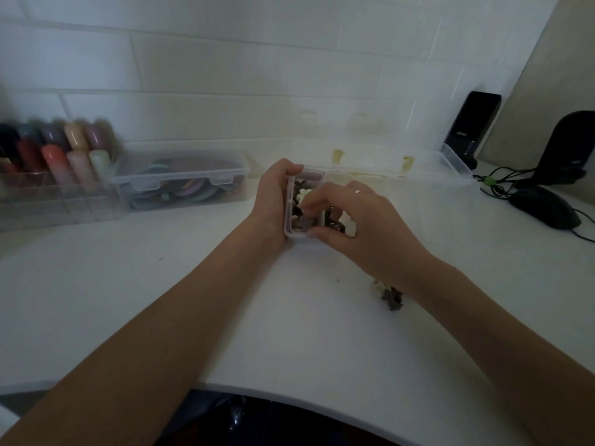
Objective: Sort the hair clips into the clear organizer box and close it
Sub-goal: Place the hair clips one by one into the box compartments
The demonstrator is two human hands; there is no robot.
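Note:
The clear organizer box [402, 185] lies open on the white desk, its lid standing back against the wall. My left hand [273, 201] grips the box's left end, thumb over the far rim. My right hand [351, 217] reaches into the left compartments, fingers curled among small dark, grey and cream hair clips [301, 201]; whether it pinches one I cannot tell. A few loose clips [391, 296] lie on the desk beside my right wrist, partly hidden by it.
A shut clear box of coloured hair ties [183, 180] and a clear rack of coloured bottles [54, 159] stand at the back left. A black speaker [473, 127], a mouse [547, 207] and cables sit at the right. The desk's front edge [289, 394] curves near me.

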